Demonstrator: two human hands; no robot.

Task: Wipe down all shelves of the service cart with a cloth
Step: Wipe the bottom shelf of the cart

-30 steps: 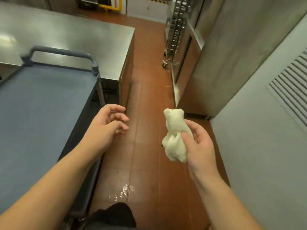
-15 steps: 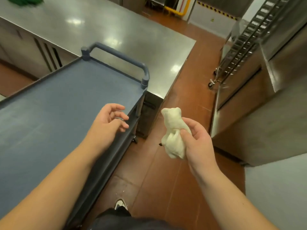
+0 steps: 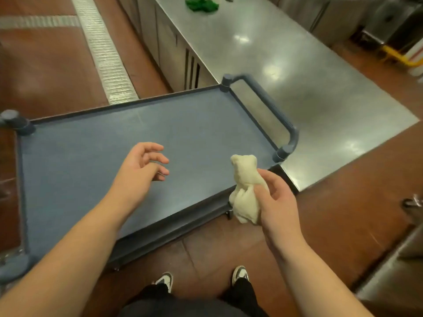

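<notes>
Within the last second the view has swung from the aisle onto the cart's top shelf, so wiping can begin: right hand grips the bunched cloth at 3 o'clock, left hand loose and empty.

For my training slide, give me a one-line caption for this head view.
Right hand holds a bunched cream cloth beside the blue service cart; left hand hovers open above its top shelf.

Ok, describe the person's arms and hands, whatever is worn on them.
Both forearms are bare, with no sleeves in view. The left hand and right hand wear no gloves, and no rings, watch or wristband show. Fingernails look short and plain.
</notes>
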